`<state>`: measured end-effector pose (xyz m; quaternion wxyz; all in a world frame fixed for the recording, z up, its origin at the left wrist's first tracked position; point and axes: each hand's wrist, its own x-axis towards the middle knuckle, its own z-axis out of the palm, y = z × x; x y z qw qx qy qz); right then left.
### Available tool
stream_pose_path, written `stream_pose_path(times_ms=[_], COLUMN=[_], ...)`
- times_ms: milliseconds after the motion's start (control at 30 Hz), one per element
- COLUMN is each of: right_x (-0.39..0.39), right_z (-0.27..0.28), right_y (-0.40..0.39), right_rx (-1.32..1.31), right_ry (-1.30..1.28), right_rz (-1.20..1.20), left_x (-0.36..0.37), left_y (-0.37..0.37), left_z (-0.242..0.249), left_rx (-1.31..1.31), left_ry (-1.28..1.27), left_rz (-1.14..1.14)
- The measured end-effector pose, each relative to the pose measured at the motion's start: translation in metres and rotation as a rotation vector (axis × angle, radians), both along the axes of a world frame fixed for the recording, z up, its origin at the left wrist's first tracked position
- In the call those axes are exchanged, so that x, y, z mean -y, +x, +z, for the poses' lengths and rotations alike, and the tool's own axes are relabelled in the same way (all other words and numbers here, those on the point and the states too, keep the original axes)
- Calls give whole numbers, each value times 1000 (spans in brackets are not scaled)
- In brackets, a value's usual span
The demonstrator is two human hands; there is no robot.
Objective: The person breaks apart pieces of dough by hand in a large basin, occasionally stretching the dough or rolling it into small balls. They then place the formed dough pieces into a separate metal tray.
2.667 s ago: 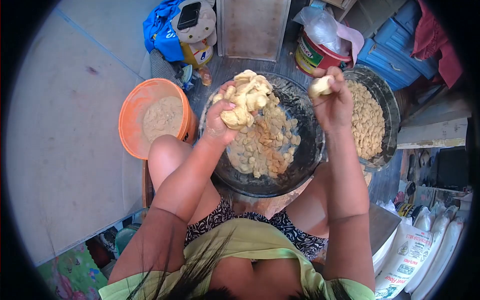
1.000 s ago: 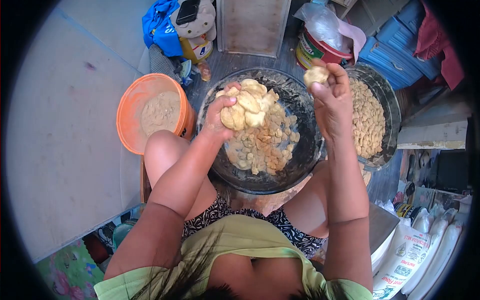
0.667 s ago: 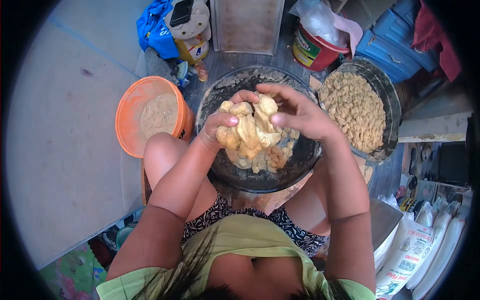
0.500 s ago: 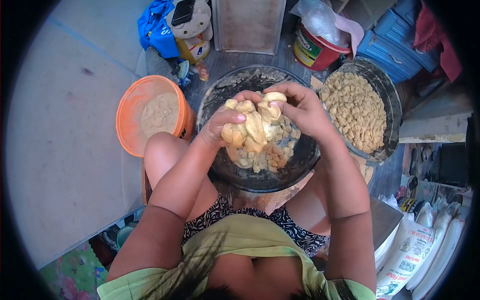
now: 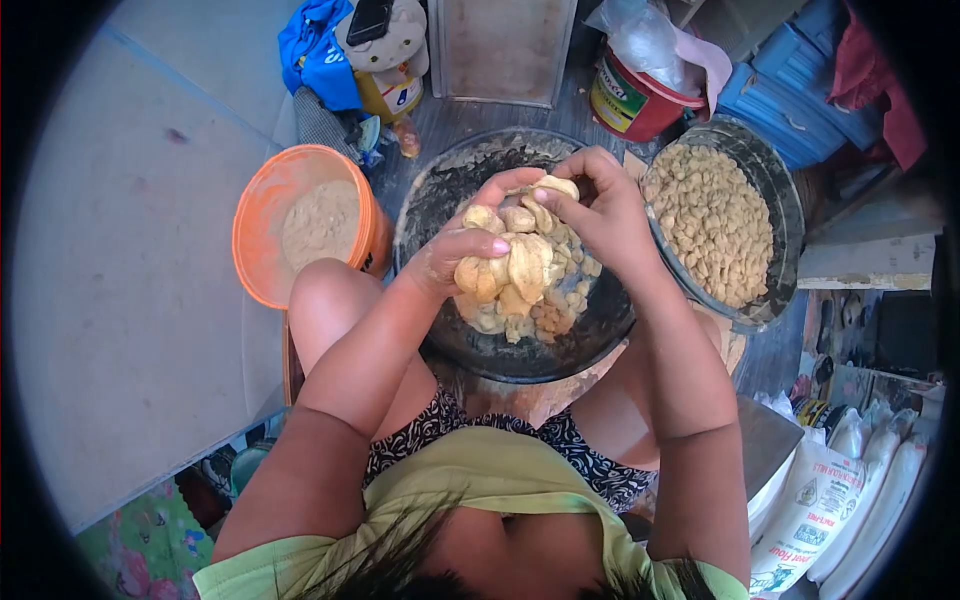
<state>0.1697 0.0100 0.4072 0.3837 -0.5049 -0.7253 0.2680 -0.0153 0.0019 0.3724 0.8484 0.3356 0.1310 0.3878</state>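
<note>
A knobbly, pale yellow lump of dough (image 5: 515, 262) is held in my left hand (image 5: 448, 250), with the thumb across its front and the fingers behind. My right hand (image 5: 607, 215) pinches a piece at the lump's upper right between thumb and fingers. Both hands are raised over a wide black basin (image 5: 430, 178), whose inner wall is smeared with dried dough or flour. Under the lump, small dough pieces (image 5: 575, 300) lie in the basin, partly hidden by the hands and the lump.
An orange bucket (image 5: 247, 240) with pale flour-like powder stands left of the basin. To the right, a second dark tub (image 5: 788, 205) holds a heap of small dough pieces (image 5: 710, 225). Behind are a red bucket (image 5: 650, 112) and blue containers (image 5: 775, 110); flour sacks (image 5: 815, 500) stand lower right.
The lump has shifted slightly right and turned in my left hand. My right hand has moved a little up and right, its fingers now at the lump's upper corner.
</note>
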Motion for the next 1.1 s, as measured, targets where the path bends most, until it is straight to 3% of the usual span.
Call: stream_pose_path(times_ms=[33,100,200,267,333,467,533,600,667,933,1000,1033,1100], right_x=[0,-2,-5,-6,-7,-14,-23,-26,-28,-43,-42,-37,-18], right_z=[0,1,4,2,2,2,1,2,-3,-7,-2,-3,-5], right_y=[-2,-5,-5,-4,-4,5,19,28,36,54,65,57,29], right_rx=[0,-416,-493,-477,-463,-647,-854,-842,-626,-707,-581,-409,-205], right_ry=[-2,-380,-492,-485,-482,-404,-193,-165,-175,35,-306,-354,-191], right_rz=[-1,-8,-52,-31,-5,-131,-248,-288,-215,-455,-337,-308,14], left_x=[1,1,2,2,0,-2,-3,-3,-1,2,3,4,0], left_y=[0,1,1,0,-2,-6,-9,-9,-9,-16,-14,-13,-10], left_z=[4,0,0,-2,-6,-7,-7,-5,-3,-9,-3,-1,-9], left_rx=[-12,0,32,53,-87,-129,-110,-88,-18,178,202,149,123], left_ry=[5,7,29,44,104,72,84,96,65,31,37,24,37], left_rz=[-4,7,21,23,-59,-74,-65,-61,-61,-207,-205,-127,-57])
